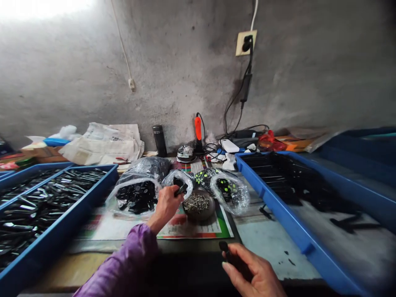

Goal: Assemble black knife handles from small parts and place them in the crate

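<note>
My left hand (168, 203) pinches a small black part (180, 189) at the mouth of a small plastic bag (189, 186). Left of it lies a larger plastic bag (148, 166) with black pieces (136, 198) showing in its opening. A round dish of small metal screws (198, 203) sits just right of my left hand. Near the table's front edge, my right hand (252, 270) is closed on a black piece (224, 247), one end of which sticks up past the fingertips; the rest is shaded by the fingers.
Blue trays (71, 220) of black, shiny pieces stand on the left. Another blue tray (278, 212) with long black parts is on the right. A bag with yellow-green dotted pieces (236, 202), an orange-handled tool (198, 128), a black cylinder (159, 140) and cables lie toward the wall.
</note>
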The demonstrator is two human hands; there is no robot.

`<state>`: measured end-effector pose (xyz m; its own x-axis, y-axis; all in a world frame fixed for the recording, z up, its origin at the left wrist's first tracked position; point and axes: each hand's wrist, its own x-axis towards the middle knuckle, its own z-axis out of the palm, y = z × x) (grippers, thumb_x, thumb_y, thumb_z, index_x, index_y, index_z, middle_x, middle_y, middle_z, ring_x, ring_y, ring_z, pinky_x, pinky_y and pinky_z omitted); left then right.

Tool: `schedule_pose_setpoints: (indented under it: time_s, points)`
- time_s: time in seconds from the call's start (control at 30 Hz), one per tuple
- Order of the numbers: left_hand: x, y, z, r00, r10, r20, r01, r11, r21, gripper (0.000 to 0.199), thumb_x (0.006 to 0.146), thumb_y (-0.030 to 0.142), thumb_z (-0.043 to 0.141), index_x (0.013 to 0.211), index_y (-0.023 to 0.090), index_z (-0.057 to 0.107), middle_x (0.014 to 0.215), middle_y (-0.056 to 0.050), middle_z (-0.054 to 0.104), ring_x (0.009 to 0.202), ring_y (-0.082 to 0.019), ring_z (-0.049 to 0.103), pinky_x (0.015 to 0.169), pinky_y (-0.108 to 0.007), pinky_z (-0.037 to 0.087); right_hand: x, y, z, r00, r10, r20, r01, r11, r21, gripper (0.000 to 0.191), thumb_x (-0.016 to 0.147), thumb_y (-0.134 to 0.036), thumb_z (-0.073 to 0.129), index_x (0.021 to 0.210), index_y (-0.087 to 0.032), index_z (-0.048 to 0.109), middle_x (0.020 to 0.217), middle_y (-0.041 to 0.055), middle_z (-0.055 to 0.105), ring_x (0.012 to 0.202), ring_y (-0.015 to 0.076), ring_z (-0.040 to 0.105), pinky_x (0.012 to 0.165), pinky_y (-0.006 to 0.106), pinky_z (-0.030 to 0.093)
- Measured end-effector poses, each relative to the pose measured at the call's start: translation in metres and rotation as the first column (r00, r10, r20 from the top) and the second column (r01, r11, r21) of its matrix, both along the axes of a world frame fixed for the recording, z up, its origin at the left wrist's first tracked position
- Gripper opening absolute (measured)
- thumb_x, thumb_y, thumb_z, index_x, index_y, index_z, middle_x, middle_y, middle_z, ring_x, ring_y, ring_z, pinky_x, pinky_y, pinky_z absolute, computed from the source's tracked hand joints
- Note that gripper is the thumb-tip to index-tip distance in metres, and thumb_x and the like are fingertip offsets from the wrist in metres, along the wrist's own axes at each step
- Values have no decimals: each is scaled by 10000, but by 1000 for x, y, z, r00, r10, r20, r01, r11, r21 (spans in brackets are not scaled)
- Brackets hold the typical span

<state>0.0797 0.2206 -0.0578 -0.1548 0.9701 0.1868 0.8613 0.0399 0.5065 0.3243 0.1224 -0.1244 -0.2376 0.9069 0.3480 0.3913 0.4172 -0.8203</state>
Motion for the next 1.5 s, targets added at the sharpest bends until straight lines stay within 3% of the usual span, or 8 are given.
schedule_pose_setpoints:
  time_s: [0.13,0.33,0.73,0.83,1.03,1.17,1.3,1.5]
  points:
    - [16,-50,-4,979,-125,159,126,992,1,196,805,233,557,641,158,633,507,49,448,510,-105,419,506,-240,281,-15,-5,25,1000,-10,-21,11,999,39,175,872,-302,553,886,-188,686,770,17,704,678,162,675,623,208,536]
    - [37,-119,-10,927,-213,309,223,975,5,245,761,359,515,598,189,587,540,12,504,533,-131,412,523,-253,283,-32,-17,49,998,16,-68,-12,998,59,174,860,-246,525,919,-173,672,754,17,676,643,150,609,607,227,492]
    - [44,-174,-24,805,-162,571,218,976,-30,247,772,363,565,612,178,597,561,11,492,539,-119,400,502,-234,305,-33,-47,48,991,135,19,-132,983,-125,131,809,-203,518,692,-167,565,662,-13,558,623,126,496,565,214,382]
    - [45,-179,-28,672,-36,740,169,980,-106,282,722,434,632,629,169,603,553,20,478,442,-81,335,410,-220,253,-38,-55,45,976,182,-122,-207,945,-252,123,827,-218,515,745,-166,591,700,-11,584,653,126,514,595,205,413]
    - [51,-193,-38,167,169,971,162,967,-196,483,531,496,863,785,167,617,468,97,386,369,-28,231,361,-178,179,-50,-69,30,956,98,-277,-198,912,-360,147,844,-296,551,763,-173,553,624,-43,473,516,90,404,449,177,362]
    - [53,-203,-41,33,165,986,118,979,-168,501,546,500,888,805,142,652,486,86,401,396,-23,260,382,-168,203,-58,-76,25,944,92,-318,-221,890,-398,208,859,-360,570,777,-170,547,634,-40,466,509,84,399,420,168,349]
    - [49,-207,-41,23,121,992,91,988,-123,439,616,476,866,784,131,653,487,82,399,406,-21,262,393,-167,196,-62,-82,23,936,148,-319,-280,863,-421,204,867,-363,596,853,-160,598,684,-20,529,540,88,431,436,166,361]
    - [36,-212,-44,134,79,988,26,996,-83,413,638,449,859,807,116,682,521,69,443,416,-18,297,398,-155,211,-59,-85,20,913,274,-302,-384,826,-413,235,922,-384,571,881,-157,616,725,-15,550,565,82,441,476,171,365]
